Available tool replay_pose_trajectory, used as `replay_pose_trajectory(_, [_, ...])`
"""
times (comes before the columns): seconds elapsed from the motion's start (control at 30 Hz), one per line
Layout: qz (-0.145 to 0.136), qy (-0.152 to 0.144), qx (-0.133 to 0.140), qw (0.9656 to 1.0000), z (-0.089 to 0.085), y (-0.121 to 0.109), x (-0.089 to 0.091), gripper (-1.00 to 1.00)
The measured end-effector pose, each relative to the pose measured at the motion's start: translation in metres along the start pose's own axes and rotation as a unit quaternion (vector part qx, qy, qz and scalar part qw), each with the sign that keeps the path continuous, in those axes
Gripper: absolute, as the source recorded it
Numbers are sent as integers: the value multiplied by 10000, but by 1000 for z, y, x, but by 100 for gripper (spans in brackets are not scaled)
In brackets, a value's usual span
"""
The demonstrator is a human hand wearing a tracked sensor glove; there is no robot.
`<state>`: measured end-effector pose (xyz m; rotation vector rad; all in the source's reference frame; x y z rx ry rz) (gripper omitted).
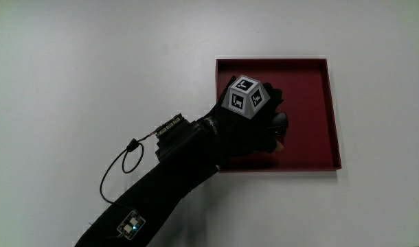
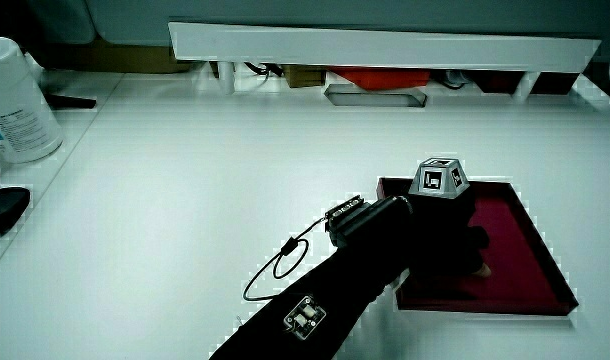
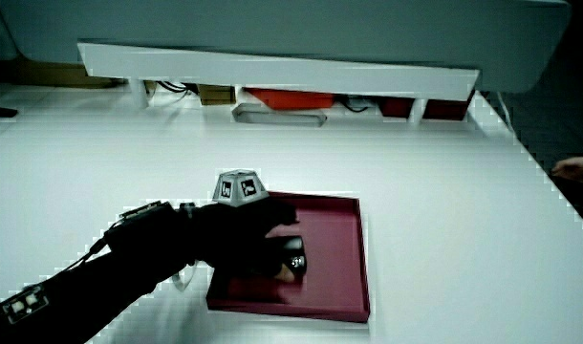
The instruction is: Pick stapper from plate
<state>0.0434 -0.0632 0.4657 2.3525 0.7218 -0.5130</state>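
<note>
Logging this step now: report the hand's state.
Hand: over the dark red plate, fingers curled around a small black object, likely the stapler.

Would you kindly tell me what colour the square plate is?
Dark red, clearest in the main view: plate.

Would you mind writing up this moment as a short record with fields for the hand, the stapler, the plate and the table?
hand: the hand is down in the plate, fingers curled around the stapler
stapler: the stapler is dark, mostly covered by the fingers, low in the plate; whether it is lifted cannot be told
plate: the plate is dark red, square, with a low rim, flat on the table
table: the table is white
</note>
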Motion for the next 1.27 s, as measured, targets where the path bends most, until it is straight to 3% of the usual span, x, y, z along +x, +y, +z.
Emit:
replay_pose_trajectory(0.3, [-96,-205,153,9996,-4,-3,-3,75])
replay_pose_trajectory(0.43, [-126,-162,175,9996,-4,-3,-2,100])
replay_pose_trajectory(0.63, [-187,-165,288,9993,2,-7,-2,100])
replay_pose_trajectory(0.87, [-343,-76,626,9974,35,-25,8,100])
replay_pose_trajectory(0.97, [-598,35,880,9943,45,-30,5,100])
replay_pose_trajectory(1.0, [-469,-142,578,9971,53,-36,5,100])
replay_pose_trajectory(1.1, [-633,-50,979,9932,64,-45,-3,100])
replay_pose_trajectory(1.23, [-850,73,1510,9848,79,-56,-15,100])
replay_pose_trajectory(1.27, [-632,453,1533,9851,90,-67,-11,100])
